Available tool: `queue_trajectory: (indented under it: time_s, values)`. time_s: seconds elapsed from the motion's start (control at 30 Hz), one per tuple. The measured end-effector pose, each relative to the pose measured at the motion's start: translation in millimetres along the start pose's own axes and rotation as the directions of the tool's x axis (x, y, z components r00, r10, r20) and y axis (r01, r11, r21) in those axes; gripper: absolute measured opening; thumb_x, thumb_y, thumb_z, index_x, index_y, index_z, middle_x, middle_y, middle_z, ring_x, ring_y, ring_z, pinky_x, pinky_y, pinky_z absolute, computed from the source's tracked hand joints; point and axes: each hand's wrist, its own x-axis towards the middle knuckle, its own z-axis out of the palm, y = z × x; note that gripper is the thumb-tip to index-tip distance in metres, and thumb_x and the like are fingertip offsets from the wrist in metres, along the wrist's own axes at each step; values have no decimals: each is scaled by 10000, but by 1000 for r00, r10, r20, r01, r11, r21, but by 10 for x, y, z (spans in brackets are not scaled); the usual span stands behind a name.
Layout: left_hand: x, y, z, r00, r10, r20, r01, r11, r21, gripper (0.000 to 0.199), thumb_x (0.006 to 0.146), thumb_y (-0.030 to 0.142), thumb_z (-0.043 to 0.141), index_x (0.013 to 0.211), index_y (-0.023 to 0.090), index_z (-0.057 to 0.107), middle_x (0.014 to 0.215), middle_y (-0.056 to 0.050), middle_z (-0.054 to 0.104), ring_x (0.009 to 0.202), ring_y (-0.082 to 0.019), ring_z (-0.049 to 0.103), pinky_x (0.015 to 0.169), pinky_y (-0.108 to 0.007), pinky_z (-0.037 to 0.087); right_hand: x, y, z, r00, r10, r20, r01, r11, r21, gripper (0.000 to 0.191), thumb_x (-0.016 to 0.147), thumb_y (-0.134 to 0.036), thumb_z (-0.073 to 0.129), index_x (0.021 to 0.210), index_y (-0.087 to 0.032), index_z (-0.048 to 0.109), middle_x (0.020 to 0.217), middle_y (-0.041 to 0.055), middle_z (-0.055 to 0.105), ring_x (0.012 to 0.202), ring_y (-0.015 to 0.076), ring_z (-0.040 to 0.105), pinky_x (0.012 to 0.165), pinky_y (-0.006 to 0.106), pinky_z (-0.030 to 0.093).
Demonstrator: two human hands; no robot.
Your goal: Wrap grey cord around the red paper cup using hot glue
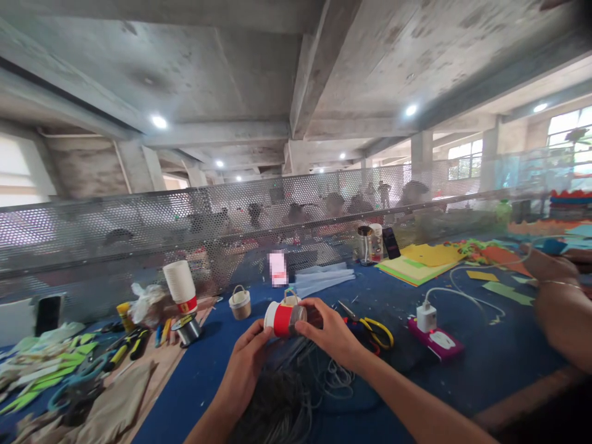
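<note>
My left hand (252, 345) is closed around the white end of a red-and-white paper cup (282, 319), which lies on its side in the air. At the cup's right end is a greyish see-through round piece (300, 313); whether it is joined to the cup I cannot tell. My right hand (326, 330) grips this end, thumb in front and fingers behind. Just behind the cup shows the handle of a small basket (291, 296), mostly hidden. Another small cream basket with a loop handle (240, 303) stands to the left on the blue table (203, 370).
Yellow-handled scissors (379, 333), loose cord (337, 379) and a purple power strip (437, 342) lie at right. Stacked cups (180, 283), a wire spool (186, 332) and pliers (127, 348) are at left. Another person's arm (562, 302) reaches in from the right. A perforated metal screen (240, 216) stands behind.
</note>
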Motion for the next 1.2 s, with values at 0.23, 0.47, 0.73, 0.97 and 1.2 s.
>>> queue_trajectory:
  time_s: [0.23, 0.47, 0.73, 0.97, 1.2]
  values:
    - [4, -14, 17, 997, -7, -71, 11, 998, 61, 300, 770, 383, 743, 986, 176, 735, 981, -60, 760, 961, -263, 672, 880, -358, 519, 11, 109, 26, 990, -140, 35, 138, 989, 45, 483, 764, -107, 636, 1225, -239, 577, 1270, 50, 611, 1107, 205, 615, 975, 331, 488]
    - [46, -64, -67, 999, 48, -20, -46, 995, 89, 289, 785, 351, 742, 1016, 178, 752, 1054, -68, 756, 999, -251, 657, 992, -367, 451, 45, 119, 10, 997, -74, 11, 72, 991, 109, 501, 791, -172, 669, 1270, -233, 538, 1259, 57, 625, 1050, 206, 647, 954, 352, 509]
    - [22, -72, -68, 999, -17, -41, 21, 995, 98, 297, 830, 340, 710, 1080, 186, 751, 1033, -59, 772, 982, -235, 675, 966, -332, 480, -15, 173, 52, 988, -148, 54, 143, 987, 76, 588, 711, -49, 661, 1249, -255, 540, 1260, 33, 608, 1131, 201, 606, 1027, 345, 455]
    - [35, -124, -123, 999, -22, -34, 28, 985, 168, 320, 834, 366, 700, 1084, 175, 757, 1062, -84, 766, 1024, -259, 666, 965, -342, 475, -23, 278, 151, 997, -78, -7, 79, 997, 24, 586, 704, -76, 697, 1234, -277, 549, 1228, 27, 610, 1110, 208, 600, 1015, 347, 457]
    - [18, -108, -111, 999, -5, -40, 13, 978, 209, 332, 811, 369, 718, 1071, 167, 764, 1039, -89, 772, 991, -279, 674, 951, -368, 484, -10, 302, 149, 986, -164, 34, 164, 986, 10, 593, 707, -39, 674, 1237, -275, 550, 1242, 13, 610, 1131, 190, 594, 1023, 321, 445]
